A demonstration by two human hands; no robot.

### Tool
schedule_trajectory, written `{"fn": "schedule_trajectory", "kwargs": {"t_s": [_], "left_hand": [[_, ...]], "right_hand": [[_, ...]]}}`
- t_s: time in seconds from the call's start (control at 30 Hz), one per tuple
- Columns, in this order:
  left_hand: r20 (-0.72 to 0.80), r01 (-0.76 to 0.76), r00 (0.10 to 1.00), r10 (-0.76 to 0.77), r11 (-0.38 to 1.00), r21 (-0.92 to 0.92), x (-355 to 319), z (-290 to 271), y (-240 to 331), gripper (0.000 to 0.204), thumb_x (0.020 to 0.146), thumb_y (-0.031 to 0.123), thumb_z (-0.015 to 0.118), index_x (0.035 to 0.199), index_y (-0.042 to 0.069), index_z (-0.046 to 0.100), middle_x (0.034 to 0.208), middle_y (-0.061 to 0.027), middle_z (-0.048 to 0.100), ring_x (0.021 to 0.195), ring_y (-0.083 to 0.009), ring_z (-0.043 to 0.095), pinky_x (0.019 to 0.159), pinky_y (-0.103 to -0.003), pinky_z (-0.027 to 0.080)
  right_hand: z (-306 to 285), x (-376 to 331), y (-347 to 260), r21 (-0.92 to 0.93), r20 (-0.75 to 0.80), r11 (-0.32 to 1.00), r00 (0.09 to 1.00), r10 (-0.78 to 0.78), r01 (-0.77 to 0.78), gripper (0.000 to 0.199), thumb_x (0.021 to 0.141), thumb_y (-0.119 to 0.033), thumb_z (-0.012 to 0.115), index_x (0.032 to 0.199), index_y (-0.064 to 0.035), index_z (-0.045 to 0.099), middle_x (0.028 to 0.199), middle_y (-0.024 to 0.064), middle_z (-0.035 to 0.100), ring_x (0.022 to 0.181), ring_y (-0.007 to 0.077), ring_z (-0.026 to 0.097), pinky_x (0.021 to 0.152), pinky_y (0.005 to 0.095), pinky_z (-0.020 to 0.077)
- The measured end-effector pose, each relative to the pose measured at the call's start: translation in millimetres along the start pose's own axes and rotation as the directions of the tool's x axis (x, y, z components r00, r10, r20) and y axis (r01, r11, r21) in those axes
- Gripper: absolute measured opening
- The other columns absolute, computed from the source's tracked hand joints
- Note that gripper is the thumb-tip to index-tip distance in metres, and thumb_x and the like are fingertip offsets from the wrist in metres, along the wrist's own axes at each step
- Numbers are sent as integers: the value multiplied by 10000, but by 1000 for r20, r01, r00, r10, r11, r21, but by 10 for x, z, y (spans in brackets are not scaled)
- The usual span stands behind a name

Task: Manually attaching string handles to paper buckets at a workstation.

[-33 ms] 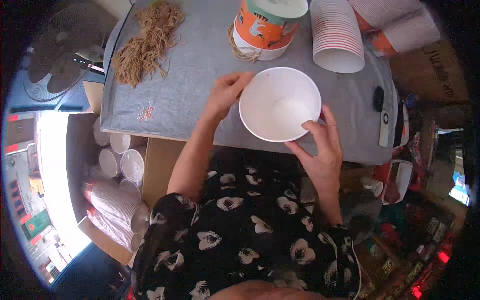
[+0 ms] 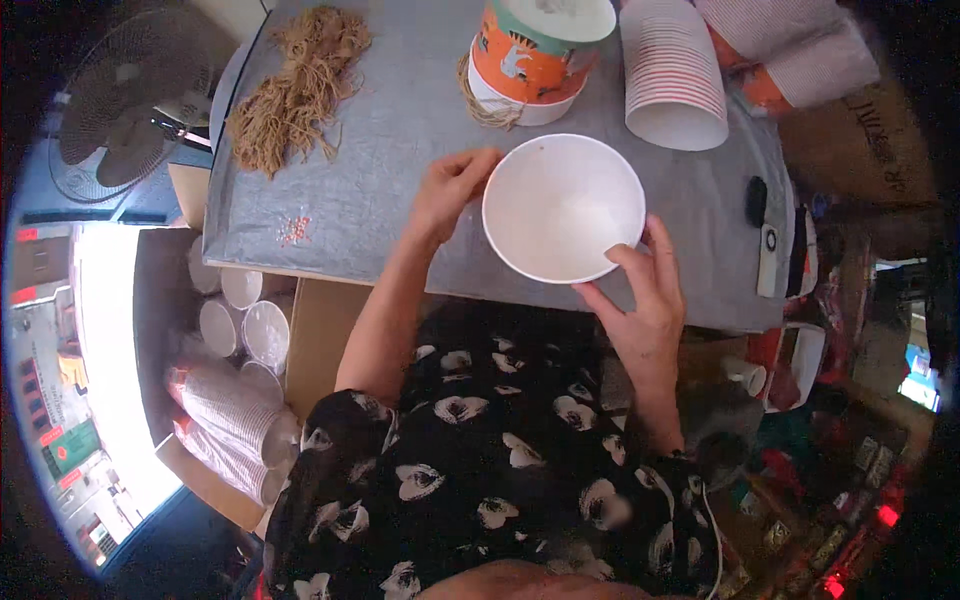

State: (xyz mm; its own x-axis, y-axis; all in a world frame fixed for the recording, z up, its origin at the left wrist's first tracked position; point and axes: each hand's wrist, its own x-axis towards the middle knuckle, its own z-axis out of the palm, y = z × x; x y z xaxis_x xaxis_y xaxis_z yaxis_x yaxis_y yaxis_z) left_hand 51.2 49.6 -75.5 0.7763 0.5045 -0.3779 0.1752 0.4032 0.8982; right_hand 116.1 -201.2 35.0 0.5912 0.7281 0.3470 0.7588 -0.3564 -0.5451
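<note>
A white paper bucket (image 2: 550, 225) is tilted so its open mouth faces me, over the table's near edge. My right hand (image 2: 645, 305) grips its lower right rim, with fingers reaching over onto the inner wall. At the bucket's upper left side, my left hand (image 2: 450, 195) is closed in a pinch. Its fingertips are partly behind the rim, so what they hold is hidden. A small dark spot shows inside near the top rim. Just beyond stands an orange and green patterned bucket (image 2: 520, 65) set in a white one, with a loop of twine (image 2: 495, 112) at its side.
A bundle of brown twine (image 2: 300, 95) lies at the table's far left, with small red bits (image 2: 294, 231) nearer. Nested paper buckets (image 2: 675, 80) lie far right; a black-and-white tool (image 2: 767, 250) lies right. More buckets (image 2: 230, 420) fill a carton at lower left, beside a fan (image 2: 125, 110).
The paper bucket has shifted very slightly to the right. My left hand has moved a touch at its rim; my right hand keeps its grip.
</note>
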Motion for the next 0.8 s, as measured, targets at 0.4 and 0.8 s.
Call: {"fn": "schedule_trajectory", "kwargs": {"t_s": [0.4,0.8], "left_hand": [[-123,-446,786,606,694,566,-287,-651,-198,193,819,43,707,1012,45,728,1019,-94,703,864,-195,688,764,-312,571],[-311,-47,579,754,412,910,349,-1772,65,202,799,135,710,936,-4,660,970,-228,592,874,-410,604,769,-483,501]], "right_hand": [[344,-115,87,-165,-30,980,994,106,-109,311,752,-86,819,1015,-50,657,811,45,577,696,171,583,623,321,492],[616,-283,-45,156,37,986,997,-72,66,302,848,-67,738,1128,4,649,815,112,676,644,210,645,585,328,527]]}}
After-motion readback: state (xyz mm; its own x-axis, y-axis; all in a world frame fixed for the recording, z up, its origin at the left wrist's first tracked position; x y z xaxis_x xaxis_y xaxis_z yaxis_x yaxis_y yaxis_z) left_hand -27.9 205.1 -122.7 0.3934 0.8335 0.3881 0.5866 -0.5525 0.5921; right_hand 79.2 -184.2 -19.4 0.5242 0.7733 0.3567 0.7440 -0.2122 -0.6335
